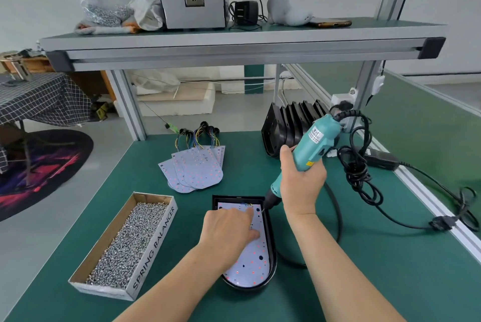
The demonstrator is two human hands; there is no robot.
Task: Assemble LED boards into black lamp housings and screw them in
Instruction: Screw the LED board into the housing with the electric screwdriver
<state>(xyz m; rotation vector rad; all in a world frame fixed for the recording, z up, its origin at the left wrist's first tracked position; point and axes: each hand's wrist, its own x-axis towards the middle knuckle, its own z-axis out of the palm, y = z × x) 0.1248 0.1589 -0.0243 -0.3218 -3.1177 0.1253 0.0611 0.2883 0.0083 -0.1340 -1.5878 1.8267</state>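
Note:
A black lamp housing (272, 241) lies on the green mat with a white LED board (250, 267) seated inside it. My left hand (229, 230) rests on the board, fingers reaching toward its far right corner. My right hand (302, 178) grips a teal electric screwdriver (312, 142), tilted so its tip meets the board's far right corner beside my left fingertips. Whether a screw sits under the tip is hidden. A fan of spare LED boards (195, 168) with coloured wires lies farther back. Several black housings (286, 124) stand in a row behind the screwdriver.
A cardboard box (153, 243) marked SPRING BALANCER, full of screws, sits left of the housing. The screwdriver's black cord (364, 173) loops across the mat to the right, toward the bench's aluminium rail. An overhead shelf (234, 43) spans the bench.

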